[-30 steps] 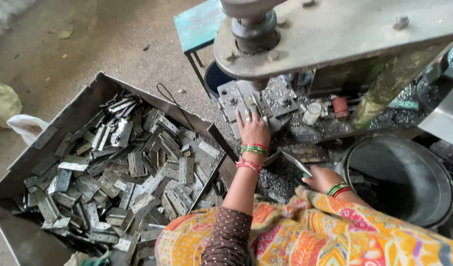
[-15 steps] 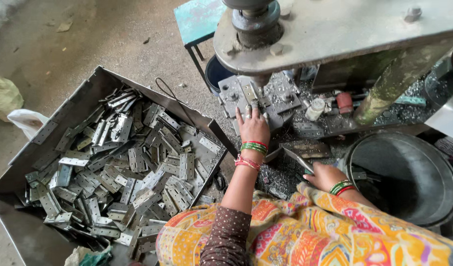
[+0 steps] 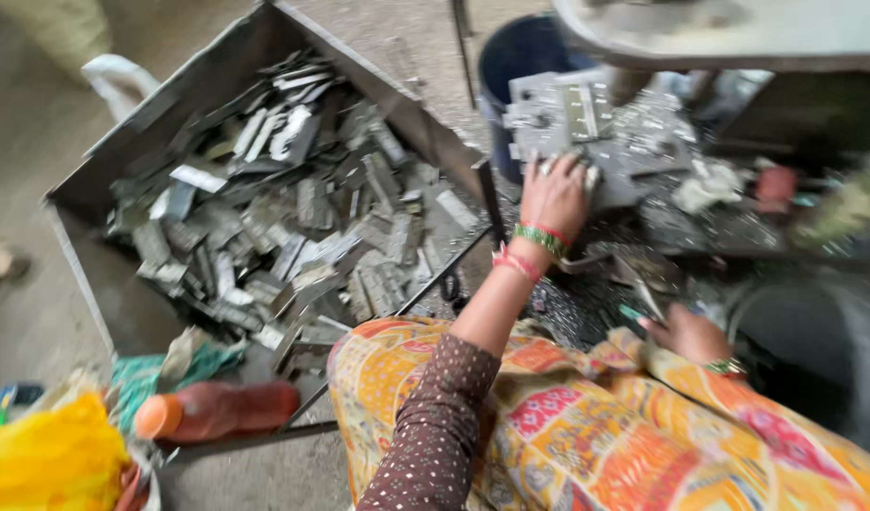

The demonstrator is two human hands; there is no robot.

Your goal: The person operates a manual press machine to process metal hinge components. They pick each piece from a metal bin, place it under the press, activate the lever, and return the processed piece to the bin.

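Observation:
My left hand [image 3: 553, 194], with green and red bangles at the wrist, reaches forward onto the grey metal die block [image 3: 572, 118] on the press bed. Its fingers curl over the block's near edge beside a small pale metal piece; blur hides whether it grips anything. My right hand [image 3: 686, 333] stays low by my lap and is closed on a thin dark metal tool [image 3: 636, 289] that points up and left. Dark metal scraps [image 3: 700, 222] litter the bed around both hands.
A big open steel bin [image 3: 94, 284] on the left holds several flat grey metal pieces [image 3: 293, 218]. A blue bucket [image 3: 520, 52] stands behind the press. A dark round drum [image 3: 818, 355] is at right. An orange bottle [image 3: 217, 409] and a yellow bag [image 3: 47, 464] lie at lower left.
The view has swung down and left and gone blurry. My left hand stays on the die block with fingers more curled. My right hand has hardly moved.

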